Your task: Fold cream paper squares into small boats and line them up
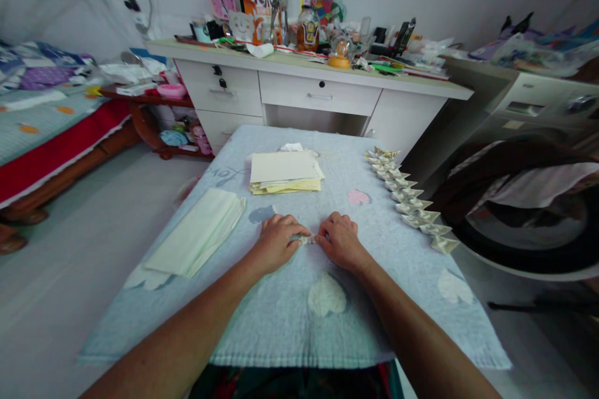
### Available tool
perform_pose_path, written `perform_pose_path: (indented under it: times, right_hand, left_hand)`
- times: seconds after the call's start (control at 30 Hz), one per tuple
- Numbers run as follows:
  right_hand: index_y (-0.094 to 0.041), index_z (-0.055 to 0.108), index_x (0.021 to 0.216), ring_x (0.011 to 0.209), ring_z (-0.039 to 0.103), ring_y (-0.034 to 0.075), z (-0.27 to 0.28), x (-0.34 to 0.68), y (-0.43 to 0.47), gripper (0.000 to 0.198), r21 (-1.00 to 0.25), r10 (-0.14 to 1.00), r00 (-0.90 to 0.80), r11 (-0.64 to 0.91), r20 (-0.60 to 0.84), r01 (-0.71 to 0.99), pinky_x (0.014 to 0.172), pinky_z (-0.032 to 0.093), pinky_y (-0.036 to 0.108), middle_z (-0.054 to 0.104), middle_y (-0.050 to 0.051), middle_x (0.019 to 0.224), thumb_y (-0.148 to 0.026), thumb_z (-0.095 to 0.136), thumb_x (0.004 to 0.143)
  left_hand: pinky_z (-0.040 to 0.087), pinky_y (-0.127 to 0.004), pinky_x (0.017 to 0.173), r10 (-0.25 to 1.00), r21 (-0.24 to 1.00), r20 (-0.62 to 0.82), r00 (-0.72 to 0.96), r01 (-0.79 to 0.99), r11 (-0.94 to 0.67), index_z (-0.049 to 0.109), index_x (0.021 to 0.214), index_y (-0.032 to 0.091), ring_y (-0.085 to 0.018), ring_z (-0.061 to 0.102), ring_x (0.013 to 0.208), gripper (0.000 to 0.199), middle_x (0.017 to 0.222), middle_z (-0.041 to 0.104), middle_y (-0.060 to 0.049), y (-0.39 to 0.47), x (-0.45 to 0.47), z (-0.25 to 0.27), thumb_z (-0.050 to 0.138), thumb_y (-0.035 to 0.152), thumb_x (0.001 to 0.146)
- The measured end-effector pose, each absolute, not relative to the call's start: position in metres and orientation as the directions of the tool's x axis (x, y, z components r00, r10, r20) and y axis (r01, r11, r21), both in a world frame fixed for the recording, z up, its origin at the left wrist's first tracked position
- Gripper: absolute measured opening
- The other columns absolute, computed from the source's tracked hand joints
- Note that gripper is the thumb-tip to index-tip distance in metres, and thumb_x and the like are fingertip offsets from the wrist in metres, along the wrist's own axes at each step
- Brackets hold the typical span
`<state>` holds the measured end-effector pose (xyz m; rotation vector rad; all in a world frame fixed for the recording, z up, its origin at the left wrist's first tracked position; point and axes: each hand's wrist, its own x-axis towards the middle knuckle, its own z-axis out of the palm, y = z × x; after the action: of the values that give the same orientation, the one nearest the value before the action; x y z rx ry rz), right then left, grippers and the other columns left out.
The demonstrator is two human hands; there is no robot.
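A small piece of folded paper point(307, 239) lies low over the cloth at the middle of the table. My left hand point(279, 238) pinches its left end, thumb and fingers closed. At the other end the fingertips of my right hand point(339, 238) are closed on it too. My fingers cover much of the paper, so its full shape is hidden. To the right runs a slanting row of several folded paper pieces with pointed ends, shaped like little boats point(414, 204). Beyond my hands sits a stack of cream and yellow paper sheets point(284, 168). Larger pale folded sheets point(196, 234) lie on the left.
A light blue cloth with heart shapes point(281, 324) covers the table. Behind it stands a white drawer desk point(322, 90) crowded with a jar point(308, 29), an orange bag and small items. A washing machine point(533, 106) with its door open is at right; a bed point(51, 137) is at left.
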<state>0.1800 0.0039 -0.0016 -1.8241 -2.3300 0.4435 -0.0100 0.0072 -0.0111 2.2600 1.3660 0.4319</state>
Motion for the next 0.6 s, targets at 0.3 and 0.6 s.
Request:
perform_pose_path:
  times: [0.3,0.6]
  right_hand:
    - [-0.021,0.061,0.092,0.094,0.044,0.019,-0.006,0.189,0.006,0.017,-0.408,0.969,-0.248,0.229,0.007,0.884,0.079,0.029,0.032,0.054,0.005,0.098,-0.025,0.044,0.091]
    - [-0.019,0.053,0.107,0.101,0.043,0.025,-0.014,0.171,0.001,0.038,-0.304,0.950,-0.274,0.307,0.147,0.902,0.090,0.029,0.039,0.052,0.008,0.109,-0.050,0.054,0.084]
  left_hand:
    - [0.033,-0.038,0.090,0.887,0.531,0.019,0.462,0.747,-0.400,0.068,0.105,0.033,-0.023,0.048,0.101,0.028,0.101,0.061,-0.001,0.008,-0.011,-0.011,0.052,0.024,0.083]
    - [0.032,-0.038,0.093,0.892,0.539,0.028,0.451,0.745,-0.393,0.068,0.103,0.031,-0.022,0.047,0.102,0.027,0.100,0.061,-0.002,0.007,-0.010,-0.012,0.054,0.022,0.082]
